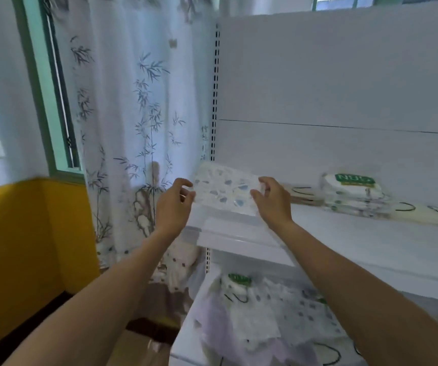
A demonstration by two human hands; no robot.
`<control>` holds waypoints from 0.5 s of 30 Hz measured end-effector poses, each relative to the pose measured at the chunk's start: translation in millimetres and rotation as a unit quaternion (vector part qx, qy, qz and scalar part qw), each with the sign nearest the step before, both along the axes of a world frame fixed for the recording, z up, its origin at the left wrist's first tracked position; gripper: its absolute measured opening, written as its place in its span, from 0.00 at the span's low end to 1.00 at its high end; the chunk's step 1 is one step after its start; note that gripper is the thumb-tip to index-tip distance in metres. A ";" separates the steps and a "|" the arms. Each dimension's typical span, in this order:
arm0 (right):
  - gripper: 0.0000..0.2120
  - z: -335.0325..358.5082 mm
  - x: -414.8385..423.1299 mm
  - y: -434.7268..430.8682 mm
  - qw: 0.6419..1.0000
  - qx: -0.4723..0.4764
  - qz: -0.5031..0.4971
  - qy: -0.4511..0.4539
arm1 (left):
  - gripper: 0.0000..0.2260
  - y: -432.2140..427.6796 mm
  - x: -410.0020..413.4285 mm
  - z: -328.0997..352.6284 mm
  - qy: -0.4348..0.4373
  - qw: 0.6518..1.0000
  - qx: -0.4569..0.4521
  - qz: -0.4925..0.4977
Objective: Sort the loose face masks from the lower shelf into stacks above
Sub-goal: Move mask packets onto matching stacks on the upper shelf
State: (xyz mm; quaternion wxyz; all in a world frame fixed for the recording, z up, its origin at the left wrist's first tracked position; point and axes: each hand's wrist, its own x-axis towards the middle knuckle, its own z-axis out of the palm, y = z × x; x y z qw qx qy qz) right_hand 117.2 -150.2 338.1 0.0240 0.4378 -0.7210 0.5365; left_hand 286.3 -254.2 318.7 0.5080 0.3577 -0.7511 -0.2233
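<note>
A stack of white masks with blue spots [224, 190] lies at the left end of the upper shelf [344, 233]. My left hand [174, 207] touches its left edge and my right hand [272, 200] its right edge, fingers curled on the stack's sides. Whether either hand grips it is unclear. Further right on the same shelf sits a stack of packaged masks with a green label [352, 192], flanked by cream masks with black ear loops [429, 211]. On the lower shelf [186, 336] lies a loose pile of masks [270, 320], spotted, lilac and packaged.
A white back panel [339, 75] rises behind the shelves, with a slotted upright [214, 96] at its left. A bamboo-print curtain [133, 114] hangs left of the shelving, next to a green window frame and a yellow wall [28, 247].
</note>
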 end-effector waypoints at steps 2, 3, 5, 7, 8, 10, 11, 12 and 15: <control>0.19 8.3 -2.6 -48.0 1.000 0.008 -0.005 -0.018 | 0.05 -43.4 0.0 3.6 -0.019 1.000 -0.002 0.005; 0.18 12.3 -4.8 -69.9 1.000 0.011 -0.008 -0.026 | 0.05 -64.6 -2.1 4.8 -0.033 0.999 -0.005 0.003; 0.19 19.0 -10.6 -108.3 0.999 0.017 -0.013 -0.038 | 0.07 -105.1 -9.3 6.8 -0.048 0.999 -0.003 -0.017; 0.20 23.5 -17.9 -138.1 0.998 0.023 -0.022 -0.048 | 0.09 -142.2 -20.9 7.7 -0.049 0.997 0.002 -0.052; 0.20 24.8 -22.7 -149.5 0.998 0.025 -0.029 -0.051 | 0.10 -157.1 -28.3 8.5 -0.052 0.996 0.000 -0.070; 0.21 26.0 -35.2 -166.2 0.996 0.039 -0.050 -0.055 | 0.13 -181.7 -47.4 8.8 -0.070 0.992 -0.010 -0.103; 0.23 25.7 -42.0 -172.4 0.995 0.052 -0.057 -0.056 | 0.14 -191.0 -57.0 7.8 -0.080 0.990 -0.018 -0.114; 0.25 24.6 -48.6 -177.6 0.995 0.065 -0.059 -0.056 | 0.14 -199.4 -66.1 6.0 -0.087 0.989 -0.026 -0.121; 0.29 22.0 -68.9 -189.9 0.990 0.101 -0.085 -0.042 | 0.16 -222.2 -92.4 1.8 -0.089 0.987 -0.030 -0.131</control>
